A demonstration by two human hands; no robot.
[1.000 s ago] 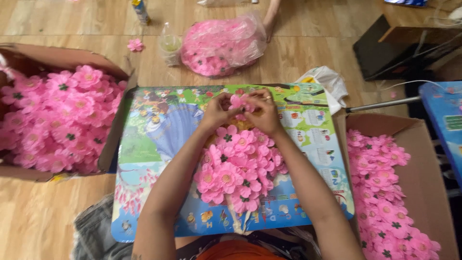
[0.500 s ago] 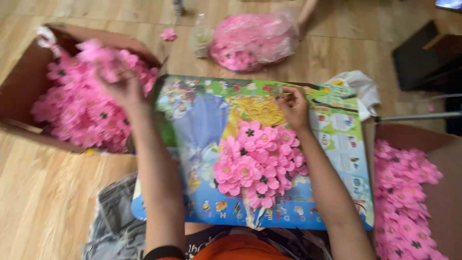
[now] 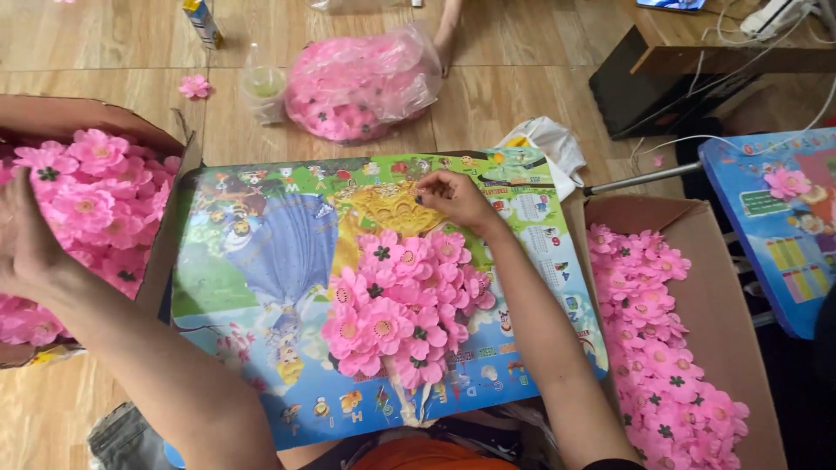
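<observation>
Your left hand (image 3: 26,239) reaches into the brown cardboard box of pink fabric flowers (image 3: 83,196) at frame left; its grip is unclear. Your right hand (image 3: 453,198) pinches something small above the flower cluster (image 3: 401,305) on the colourful picture board (image 3: 261,261) at centre.

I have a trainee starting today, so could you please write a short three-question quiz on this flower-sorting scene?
1. True or false: the left hand is at the cardboard box of pink flowers.
2. What does the right hand rest on?
A. the plastic bag
B. the colourful board
C. the plastic cup
3. What lies piled in the middle of the board?

Key: 1 true; 2 B; 3 a heap of pink flowers.
</observation>
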